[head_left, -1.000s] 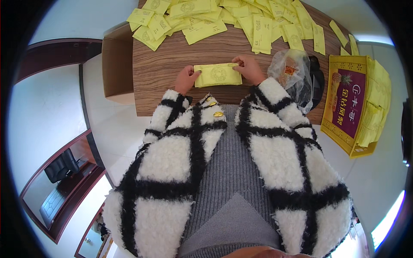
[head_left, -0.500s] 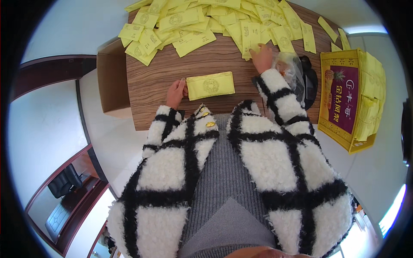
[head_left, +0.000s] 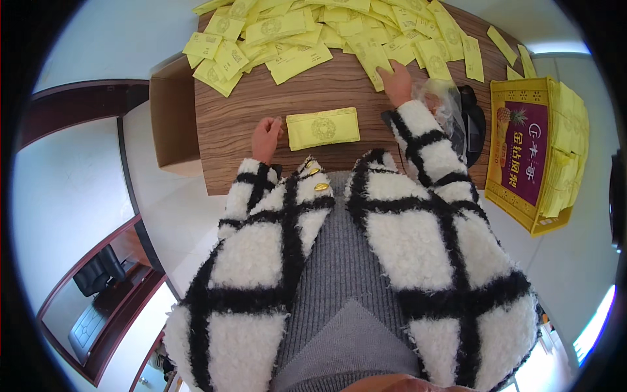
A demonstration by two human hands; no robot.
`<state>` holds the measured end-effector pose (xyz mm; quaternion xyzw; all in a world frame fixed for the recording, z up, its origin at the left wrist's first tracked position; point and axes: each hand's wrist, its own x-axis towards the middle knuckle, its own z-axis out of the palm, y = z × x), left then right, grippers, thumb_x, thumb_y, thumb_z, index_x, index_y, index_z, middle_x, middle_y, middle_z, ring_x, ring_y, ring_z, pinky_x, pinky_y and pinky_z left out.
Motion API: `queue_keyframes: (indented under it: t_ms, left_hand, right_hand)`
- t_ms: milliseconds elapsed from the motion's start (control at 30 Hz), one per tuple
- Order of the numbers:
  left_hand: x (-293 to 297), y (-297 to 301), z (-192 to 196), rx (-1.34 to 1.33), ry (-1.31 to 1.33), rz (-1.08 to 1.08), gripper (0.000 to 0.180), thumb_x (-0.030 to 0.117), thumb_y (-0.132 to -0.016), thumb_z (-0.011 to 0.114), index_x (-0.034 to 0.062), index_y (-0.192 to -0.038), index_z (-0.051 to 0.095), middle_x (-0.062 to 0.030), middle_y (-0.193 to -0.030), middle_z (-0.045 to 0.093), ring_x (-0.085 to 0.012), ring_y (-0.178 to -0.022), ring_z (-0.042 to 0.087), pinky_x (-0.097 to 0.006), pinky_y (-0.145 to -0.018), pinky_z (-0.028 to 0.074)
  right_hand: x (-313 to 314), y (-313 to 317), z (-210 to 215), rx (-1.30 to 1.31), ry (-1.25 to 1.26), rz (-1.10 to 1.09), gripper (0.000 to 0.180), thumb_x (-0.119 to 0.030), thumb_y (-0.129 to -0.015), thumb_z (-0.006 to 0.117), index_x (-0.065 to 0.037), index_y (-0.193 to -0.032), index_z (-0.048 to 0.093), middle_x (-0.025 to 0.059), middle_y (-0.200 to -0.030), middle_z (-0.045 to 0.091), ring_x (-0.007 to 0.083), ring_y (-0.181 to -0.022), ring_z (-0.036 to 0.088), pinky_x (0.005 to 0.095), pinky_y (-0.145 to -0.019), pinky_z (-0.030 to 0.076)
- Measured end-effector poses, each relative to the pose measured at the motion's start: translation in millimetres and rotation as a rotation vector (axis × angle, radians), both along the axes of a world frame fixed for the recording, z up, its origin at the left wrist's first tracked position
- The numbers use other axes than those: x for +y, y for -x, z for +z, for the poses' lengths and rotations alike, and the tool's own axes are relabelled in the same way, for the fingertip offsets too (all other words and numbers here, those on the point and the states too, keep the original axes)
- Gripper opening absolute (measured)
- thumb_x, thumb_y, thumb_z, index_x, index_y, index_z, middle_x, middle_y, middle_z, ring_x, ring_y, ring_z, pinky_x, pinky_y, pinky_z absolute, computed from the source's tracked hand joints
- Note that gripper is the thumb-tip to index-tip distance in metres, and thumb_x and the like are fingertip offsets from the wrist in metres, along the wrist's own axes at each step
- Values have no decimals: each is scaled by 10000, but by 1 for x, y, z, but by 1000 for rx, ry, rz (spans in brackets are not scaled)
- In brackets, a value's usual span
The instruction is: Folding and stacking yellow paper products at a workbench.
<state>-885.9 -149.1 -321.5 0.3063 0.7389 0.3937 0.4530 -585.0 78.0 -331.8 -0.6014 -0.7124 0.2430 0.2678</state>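
Note:
A flat yellow packet (head_left: pixel 323 129) with a round printed emblem lies on the wood-grain table in front of me. Just off its left end is my left hand (head_left: pixel 265 138), fingers curled and closed, with nothing visible in them. My right hand (head_left: pixel 396 85) reaches to the near edge of a heap of similar yellow packets (head_left: pixel 277 29). Its thumb and fingers close on the side of a slanting packet (head_left: pixel 367 57); the fingertips are partly hidden.
A clear plastic bag (head_left: pixel 443 104) and a black object (head_left: pixel 475 124) lie beside my right forearm. Right of the table stands a yellow carton (head_left: pixel 517 157) filled with packets. An open cardboard box (head_left: pixel 171 117) is at the table's left side.
My left hand has come away from the packet's left end. At my right hand, the upright packet with printed lines no longer shows; a slanting one lies at the fingers.

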Motion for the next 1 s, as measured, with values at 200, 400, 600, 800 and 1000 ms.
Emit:
queue_keyframes:
  t_ms: [200,400,600,800,1000]
  left_hand:
    - [-3,19,10,-71,-116,94,283,305,-950,550,44,-853,601,-15,-717,622,-84,-625,555,-222,-569,428]
    - [9,7,47,-761,16,22,315,313,-978,477,29,-1008,607,-59,-872,676,-96,-713,609,-202,-593,431]
    - [-3,7,35,-632,-67,-10,277,147,-907,614,-7,-1134,581,-76,-1038,666,-123,-876,644,-249,-731,515]
    - [-4,6,38,-658,-74,-36,270,41,-876,632,-13,-1135,580,-84,-1053,665,-123,-890,644,-263,-787,531]
    - [-5,3,43,-647,-89,-84,282,41,-876,634,-14,-1144,564,-93,-1058,665,-119,-894,642,-259,-797,529]
  right_hand:
    - [-53,42,33,470,-119,226,251,-137,-810,668,-16,-1030,667,163,-913,611,320,-854,589,360,-753,467]
    - [-98,59,67,62,-240,758,299,-73,-724,630,-147,-1004,703,81,-950,624,275,-901,587,366,-764,458]
    - [-131,63,85,28,-296,778,441,-201,-757,696,-174,-1189,615,130,-1232,530,325,-1088,509,432,-959,356]
    - [-131,48,33,374,300,394,622,-259,-811,706,14,-1304,444,203,-1183,524,258,-968,555,381,-842,459]
    - [-131,51,23,456,474,331,588,-271,-841,695,37,-1276,446,152,-1093,576,177,-843,583,307,-760,489]
